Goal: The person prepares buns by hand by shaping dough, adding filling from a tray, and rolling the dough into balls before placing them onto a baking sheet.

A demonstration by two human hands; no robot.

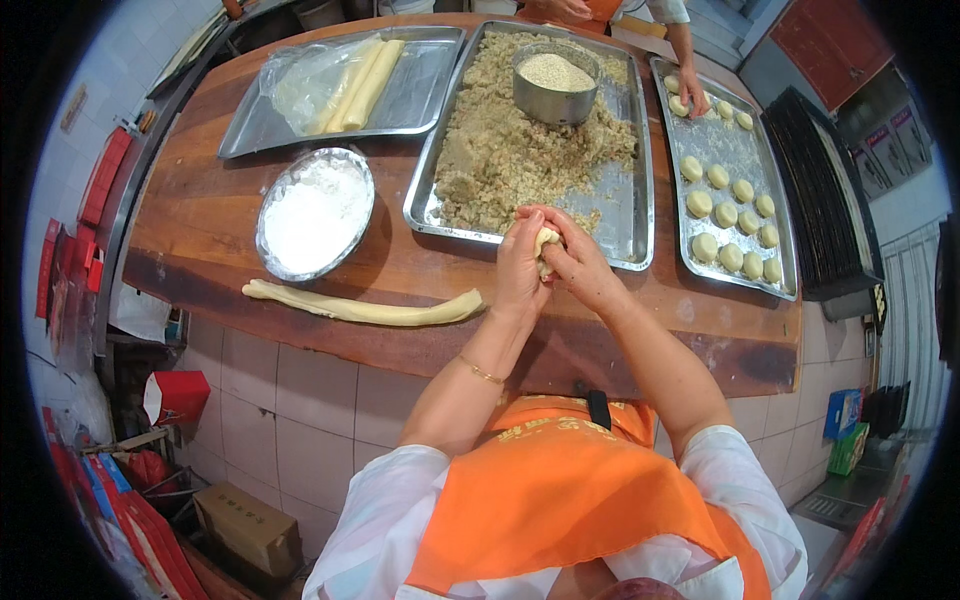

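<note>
Both hands are cupped together over the near edge of the filling tray, closed round a small pale piece of dough (545, 243). My left hand (519, 250) wraps it from one side and my right hand (578, 262) presses from the other; part of the dough shows between the fingers. Just beyond them lies a metal tray (640, 225) heaped with crumbly brown filling (500, 130). A long rope of dough (365, 308) rests on the wooden table left of my wrists. On the right, a floured tray (738, 180) carries several round dough balls (727, 214).
A round metal bowl of white flour (315, 215) stands at the left. Behind it, a tray (240, 135) holds dough rolls (372, 88) partly under plastic. A round tin of seeds (556, 85) sits in the filling. Another person's hand (690, 95) reaches into the right tray's far end.
</note>
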